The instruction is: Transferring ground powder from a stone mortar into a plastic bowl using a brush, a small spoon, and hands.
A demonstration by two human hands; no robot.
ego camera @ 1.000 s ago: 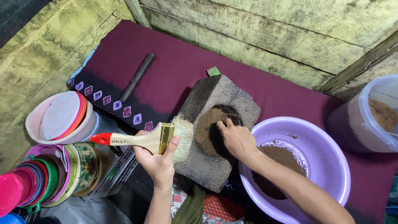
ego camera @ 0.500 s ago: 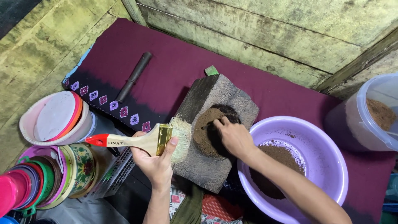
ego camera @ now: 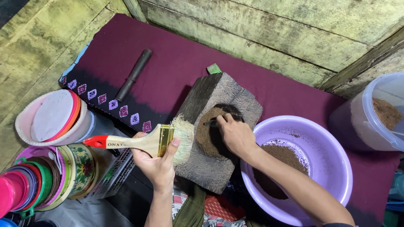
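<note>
In the hollow of the rough grey wooden block (ego camera: 219, 130), brown powder (ego camera: 206, 132) lies under the right hand (ego camera: 236, 135), which pinches a small dark tool (ego camera: 210, 122). The left hand (ego camera: 158, 162) grips a wide wooden-handled paintbrush with a red tip (ego camera: 139, 142), its bristles touching the block's edge. A lilac plastic basin (ego camera: 332, 155) stands just beside.

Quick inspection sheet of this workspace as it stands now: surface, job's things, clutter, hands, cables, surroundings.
Surface: maroon cloth with patterned border, on worn planks.
Job's things: wooden block with hollow of brown powder; paintbrush; purple basin holding powder.
Clutter: dark rod on cloth; stacked coloured plates; clear tub of powder.
Hands: left hand grips the paintbrush, bristles against the block's edge; right hand in the hollow, holding a small dark tool.
Cables: nothing seen.
Surroundings: weathered wooden wall.
</note>
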